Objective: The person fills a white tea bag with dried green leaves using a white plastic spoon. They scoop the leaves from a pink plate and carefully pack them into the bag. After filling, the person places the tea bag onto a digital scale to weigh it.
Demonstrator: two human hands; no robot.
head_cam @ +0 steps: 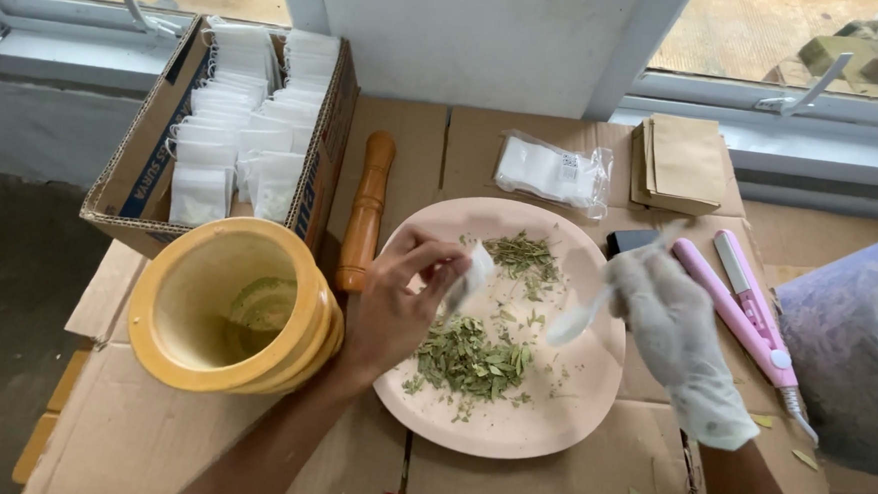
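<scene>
Flattened brown cardboard covers the desk under a window. Nearest, the bare left hand pinches a small white paper sachet by its upper edge between thumb and fingers, over a round pale pink plate strewn with crushed dried green leaves. The sachet looks very light, limp and easy to tear, best held at its open rim. The right hand, in a thin white glove, has its fingers closed around a white plastic spoon pointing at the sachet. Left of the plate stands a yellow wooden mortar, with a brown wooden pestle behind it. A pink handheld sealer lies to the right. Farther back sit a cardboard box of white sachets, a clear packet and tan paper envelopes.
</scene>
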